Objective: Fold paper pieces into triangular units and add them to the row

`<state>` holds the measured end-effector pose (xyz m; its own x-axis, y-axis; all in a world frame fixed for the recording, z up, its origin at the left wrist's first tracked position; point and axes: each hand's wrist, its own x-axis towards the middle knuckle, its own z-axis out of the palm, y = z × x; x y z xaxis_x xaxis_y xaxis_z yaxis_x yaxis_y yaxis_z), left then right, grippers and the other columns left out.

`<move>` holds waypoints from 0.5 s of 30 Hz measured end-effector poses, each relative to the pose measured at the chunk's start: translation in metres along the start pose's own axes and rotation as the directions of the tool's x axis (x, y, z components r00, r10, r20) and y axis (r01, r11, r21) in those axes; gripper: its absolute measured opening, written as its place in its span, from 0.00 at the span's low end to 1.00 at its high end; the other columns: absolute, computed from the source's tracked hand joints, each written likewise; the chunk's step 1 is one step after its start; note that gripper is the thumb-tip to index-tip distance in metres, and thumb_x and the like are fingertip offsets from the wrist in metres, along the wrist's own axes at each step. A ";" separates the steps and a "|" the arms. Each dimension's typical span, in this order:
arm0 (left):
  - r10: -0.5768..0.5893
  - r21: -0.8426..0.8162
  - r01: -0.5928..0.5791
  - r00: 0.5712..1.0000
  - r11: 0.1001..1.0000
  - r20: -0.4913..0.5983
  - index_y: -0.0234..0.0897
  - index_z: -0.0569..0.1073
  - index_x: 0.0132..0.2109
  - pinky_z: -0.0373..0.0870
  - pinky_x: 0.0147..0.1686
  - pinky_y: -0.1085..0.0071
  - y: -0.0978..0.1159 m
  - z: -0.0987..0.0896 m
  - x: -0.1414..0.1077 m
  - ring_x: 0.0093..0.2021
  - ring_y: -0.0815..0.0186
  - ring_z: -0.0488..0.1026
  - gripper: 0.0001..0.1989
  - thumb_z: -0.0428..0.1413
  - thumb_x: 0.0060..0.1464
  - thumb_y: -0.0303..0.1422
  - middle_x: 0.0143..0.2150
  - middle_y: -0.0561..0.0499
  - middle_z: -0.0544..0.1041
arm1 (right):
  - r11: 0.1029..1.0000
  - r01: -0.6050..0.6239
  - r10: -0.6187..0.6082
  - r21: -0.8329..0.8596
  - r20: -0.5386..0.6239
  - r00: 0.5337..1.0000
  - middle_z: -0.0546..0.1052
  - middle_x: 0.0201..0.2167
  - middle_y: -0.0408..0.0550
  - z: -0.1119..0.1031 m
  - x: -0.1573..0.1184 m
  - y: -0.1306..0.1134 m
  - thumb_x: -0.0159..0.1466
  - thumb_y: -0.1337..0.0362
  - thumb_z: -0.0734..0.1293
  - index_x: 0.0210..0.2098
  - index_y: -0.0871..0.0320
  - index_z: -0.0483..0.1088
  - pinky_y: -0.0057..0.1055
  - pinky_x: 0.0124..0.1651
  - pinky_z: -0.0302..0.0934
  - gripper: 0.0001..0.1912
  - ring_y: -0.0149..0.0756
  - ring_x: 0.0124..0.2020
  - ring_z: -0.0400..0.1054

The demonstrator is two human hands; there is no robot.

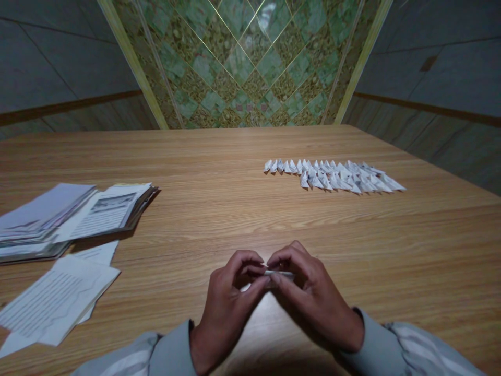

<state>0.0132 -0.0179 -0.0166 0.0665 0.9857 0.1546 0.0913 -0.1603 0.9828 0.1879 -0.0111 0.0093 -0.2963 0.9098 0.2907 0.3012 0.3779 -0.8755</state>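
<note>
Both hands meet low in the middle of the view, just above the wooden table (188, 292). Between them is a small piece of folded white paper (279, 273), mostly hidden by the fingers. My left hand (235, 292) pinches its left end between thumb and fingertips. At the other end, my right hand (313, 287) grips the paper with its thumb on the near side and fingers curled over the far side. The exact shape of the fold cannot be made out.
Folded white paper pieces (332, 176) stand in two rows toward the far right of the table. To the left lie a stack of papers and booklets (47, 214) and loose printed sheets (58, 297). A tiled wall (250, 62) rises behind the table.
</note>
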 end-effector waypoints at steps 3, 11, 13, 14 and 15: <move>-0.059 -0.047 0.056 0.997 0.997 -0.052 0.41 0.73 0.39 0.75 0.34 0.76 0.000 -0.001 0.000 0.35 0.67 0.79 0.10 0.66 0.52 0.30 0.33 0.55 0.80 | 1.000 -0.014 0.014 0.008 -0.028 1.000 0.76 0.39 0.47 -0.004 0.003 0.002 0.63 0.65 0.71 0.43 0.55 0.73 0.33 0.43 0.60 0.08 0.39 0.42 0.69; -0.161 -0.157 0.154 0.986 0.976 -0.033 0.39 0.73 0.41 0.74 0.34 0.76 0.007 0.000 0.003 0.35 0.66 0.78 0.12 0.66 0.50 0.30 0.33 0.53 0.81 | 0.983 -0.145 0.146 0.109 0.001 0.989 0.73 0.28 0.43 -0.006 0.003 0.009 0.66 0.61 0.68 0.31 0.57 0.73 0.30 0.36 0.57 0.09 0.34 0.32 0.67; -0.180 -0.182 0.171 0.983 0.968 -0.030 0.39 0.73 0.41 0.73 0.33 0.75 0.009 0.000 0.004 0.34 0.66 0.78 0.12 0.66 0.51 0.31 0.33 0.52 0.81 | 0.976 -0.172 0.171 0.132 0.016 0.985 0.74 0.30 0.44 -0.004 0.002 0.010 0.66 0.61 0.68 0.32 0.57 0.73 0.30 0.36 0.58 0.09 0.34 0.33 0.67; -0.188 -0.194 0.178 0.982 0.965 -0.034 0.39 0.72 0.41 0.73 0.33 0.75 0.009 0.000 0.004 0.33 0.67 0.78 0.11 0.65 0.51 0.31 0.32 0.52 0.81 | 0.972 -0.184 0.182 0.143 0.027 0.983 0.74 0.30 0.44 -0.004 0.002 0.010 0.66 0.60 0.67 0.32 0.58 0.73 0.30 0.36 0.58 0.08 0.34 0.33 0.67; -0.197 -0.206 0.185 0.980 0.961 -0.040 0.38 0.72 0.41 0.72 0.32 0.76 0.009 -0.001 0.005 0.31 0.67 0.77 0.11 0.65 0.51 0.30 0.30 0.53 0.81 | 0.968 -0.198 0.194 0.155 0.041 0.980 0.75 0.30 0.44 -0.004 0.001 0.011 0.66 0.60 0.67 0.33 0.58 0.73 0.30 0.36 0.59 0.08 0.34 0.33 0.67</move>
<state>0.0138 -0.0145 -0.0067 0.0076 0.9993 -0.0379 -0.1050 0.0385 0.9937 0.1940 -0.0050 0.0016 -0.2692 0.9580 0.0990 0.2102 0.1588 -0.9647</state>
